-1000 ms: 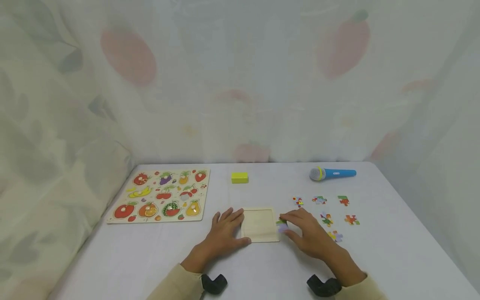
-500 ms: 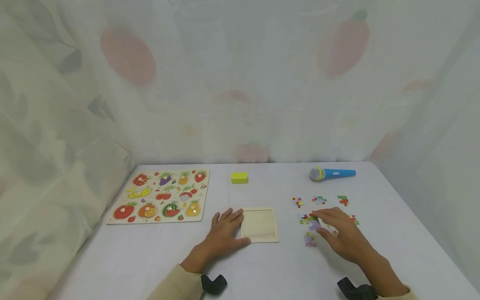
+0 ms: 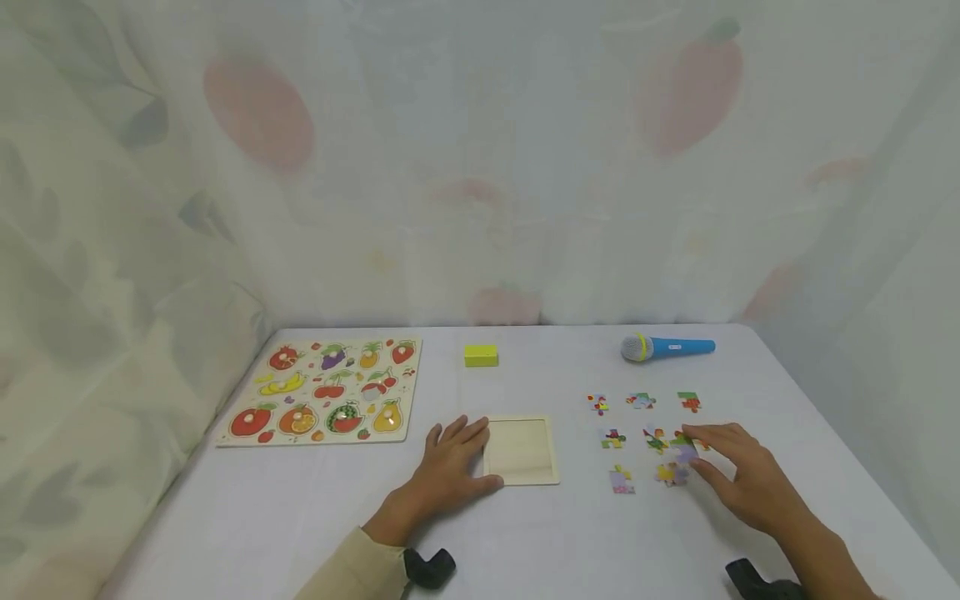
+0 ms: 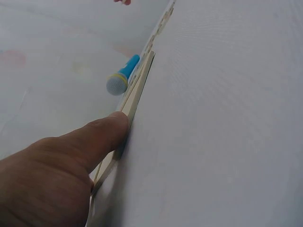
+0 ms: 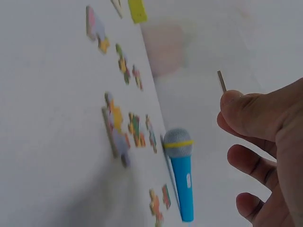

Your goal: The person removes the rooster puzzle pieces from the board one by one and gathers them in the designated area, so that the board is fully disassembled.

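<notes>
My right hand [image 3: 750,483] pinches a green and purple jigsaw piece [image 3: 684,450] between thumb and fingers, above the right-hand loose pieces. In the right wrist view the held piece [image 5: 221,80] shows as a thin edge past the thumb, raised off the table. My left hand [image 3: 450,467] rests at the left side of a square wooden puzzle tray [image 3: 554,450], fingers spread at its left edge and thumb on its near left corner. The tray's recess is bare wood. In the left wrist view the thumb touches the rim of the tray [image 4: 142,87].
Several jigsaw pieces, among them a purple and yellow one [image 3: 622,481], lie in loose rows right of the tray. A blue toy microphone [image 3: 678,347] lies behind them. Farther back are a yellow block [image 3: 481,356] and, left, a fruit puzzle board [image 3: 300,397].
My right hand has carried the jigsaw piece rightward from beside the tray to over the right-hand pieces, uncovering pieces nearer the tray. The left hand stays on the tray.
</notes>
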Demonstrator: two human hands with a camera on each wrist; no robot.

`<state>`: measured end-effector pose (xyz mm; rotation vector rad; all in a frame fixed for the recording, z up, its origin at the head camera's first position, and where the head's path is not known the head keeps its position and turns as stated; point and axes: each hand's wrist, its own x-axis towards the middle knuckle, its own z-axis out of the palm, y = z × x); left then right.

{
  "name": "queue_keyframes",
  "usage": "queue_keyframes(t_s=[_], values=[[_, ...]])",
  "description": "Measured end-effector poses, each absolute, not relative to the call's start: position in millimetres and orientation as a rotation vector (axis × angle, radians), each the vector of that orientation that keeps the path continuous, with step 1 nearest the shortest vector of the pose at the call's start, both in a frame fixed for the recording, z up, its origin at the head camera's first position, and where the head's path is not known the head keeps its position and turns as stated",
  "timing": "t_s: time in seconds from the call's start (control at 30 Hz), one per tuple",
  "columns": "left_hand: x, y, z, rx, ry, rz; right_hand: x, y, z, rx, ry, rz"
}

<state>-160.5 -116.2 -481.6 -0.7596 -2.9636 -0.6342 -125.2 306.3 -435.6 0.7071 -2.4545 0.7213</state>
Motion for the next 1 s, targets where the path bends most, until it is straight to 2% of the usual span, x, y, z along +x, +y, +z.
queue_keyframes(t_s=[0.37, 0.67, 1.0], values=[[-161, -116, -485, -0.755, -2.973, -0.640, -116, 342, -455, 0.518, -2.618, 0.568], [-161, -115, -484, -0.746, -2.968, -0.644, -111, 355, -464, 0.355, -2.830, 0.637], [-161, -116, -483, -0.743, -2.986, -0.640, -111, 360, -472, 0.391, -2.786, 0.620]])
